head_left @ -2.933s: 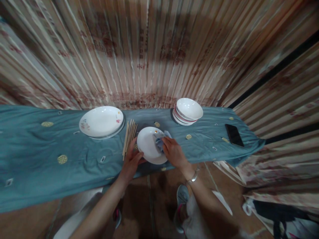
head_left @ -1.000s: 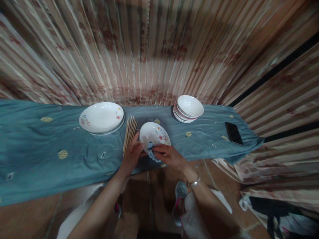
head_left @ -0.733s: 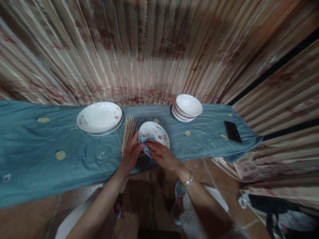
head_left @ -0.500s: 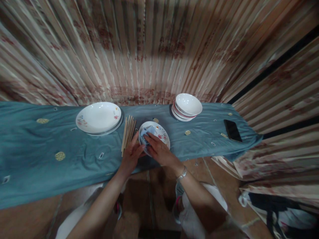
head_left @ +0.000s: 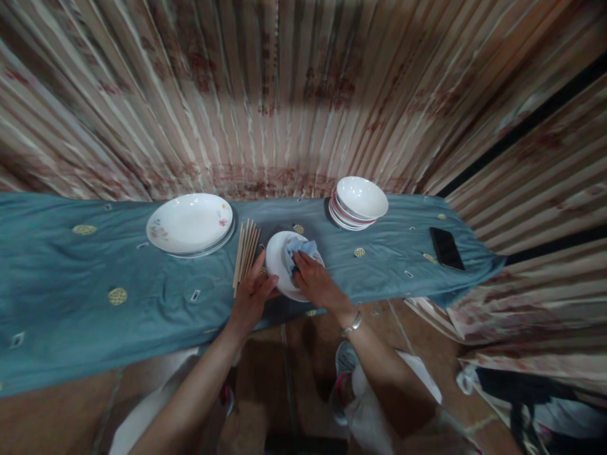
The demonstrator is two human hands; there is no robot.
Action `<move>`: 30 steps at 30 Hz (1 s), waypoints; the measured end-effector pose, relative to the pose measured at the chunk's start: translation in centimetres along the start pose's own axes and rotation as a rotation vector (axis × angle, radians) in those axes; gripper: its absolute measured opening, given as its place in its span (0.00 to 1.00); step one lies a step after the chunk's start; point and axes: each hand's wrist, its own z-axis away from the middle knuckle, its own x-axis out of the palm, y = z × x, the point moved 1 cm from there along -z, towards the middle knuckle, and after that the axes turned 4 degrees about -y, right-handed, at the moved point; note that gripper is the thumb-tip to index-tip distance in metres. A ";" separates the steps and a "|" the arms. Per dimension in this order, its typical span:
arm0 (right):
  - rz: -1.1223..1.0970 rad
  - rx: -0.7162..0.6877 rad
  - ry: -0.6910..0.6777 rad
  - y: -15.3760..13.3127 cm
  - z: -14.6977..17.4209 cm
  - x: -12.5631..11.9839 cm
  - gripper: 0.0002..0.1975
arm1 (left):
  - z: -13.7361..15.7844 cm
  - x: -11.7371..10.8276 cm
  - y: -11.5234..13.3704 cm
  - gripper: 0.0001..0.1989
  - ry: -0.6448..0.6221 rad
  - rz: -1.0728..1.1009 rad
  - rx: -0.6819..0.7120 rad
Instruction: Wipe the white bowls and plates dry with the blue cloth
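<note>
A small white plate (head_left: 277, 254) is in front of me, close to the near edge of the table. My left hand (head_left: 250, 296) grips its left rim, thumb on the upper side and the other fingers partly hidden. Pressed against the plate's face is a crumpled light-blue cloth (head_left: 303, 247), bunched under the fingers of my right hand (head_left: 317, 281). The cloth and that hand cover most of the plate's printed pattern. Just left of the plate lies a row of several wooden chopsticks (head_left: 246, 249), close to my left fingers.
Stacked large oval plates (head_left: 190, 221) stand at the back left. Farther right is a stack of white bowls (head_left: 361, 197), with a black phone (head_left: 446, 248) near the right end. A blue-green patterned cloth (head_left: 156, 316) covers the table; pleated curtains (head_left: 303, 95) hang behind.
My right hand has moved the blue cloth from the left part of the plate to the right, uncovering white surface on the left. My left hand keeps hold of the rim.
</note>
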 end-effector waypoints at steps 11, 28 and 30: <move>-0.011 0.015 -0.163 0.1 3.8 -2.1 0.18 | -0.1 0.2 0.2 0.45 0.023 -0.082 0.033; -0.597 -0.115 -0.105 -1.6 2.5 -1.7 0.17 | -0.3 0.1 0.1 0.44 0.011 -0.110 0.062; -0.641 -0.119 -0.073 -1.6 2.0 -1.1 0.18 | -0.2 0.2 0.3 0.44 0.017 -0.113 0.068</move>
